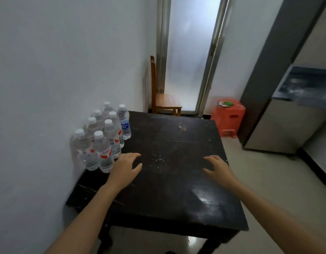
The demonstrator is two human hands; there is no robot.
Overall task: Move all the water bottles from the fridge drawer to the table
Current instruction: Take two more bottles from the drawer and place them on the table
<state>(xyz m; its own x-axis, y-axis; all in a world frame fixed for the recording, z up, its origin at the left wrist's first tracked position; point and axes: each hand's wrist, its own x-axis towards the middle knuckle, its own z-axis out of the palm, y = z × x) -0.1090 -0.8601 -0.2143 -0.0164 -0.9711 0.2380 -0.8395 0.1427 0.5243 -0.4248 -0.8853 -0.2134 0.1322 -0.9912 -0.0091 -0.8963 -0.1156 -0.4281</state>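
Several clear water bottles (103,151) with white caps stand upright in a cluster on the left side of the dark wooden table (176,189), against the white wall. Most carry red labels; one at the back (124,121) has a blue label. My left hand (126,169) hovers over the table just right of the nearest bottles, fingers loosely spread, holding nothing. Further right, my right hand (219,169) is over the table near its right edge, fingers relaxed and empty. The fridge (286,125) stands at the right with its drawer compartment (304,85) showing.
A wooden chair (164,101) stands behind the table by a frosted glass door (191,52). An orange plastic stool (229,116) with small items on top sits between table and fridge. Light tiled floor runs along the table's right side.
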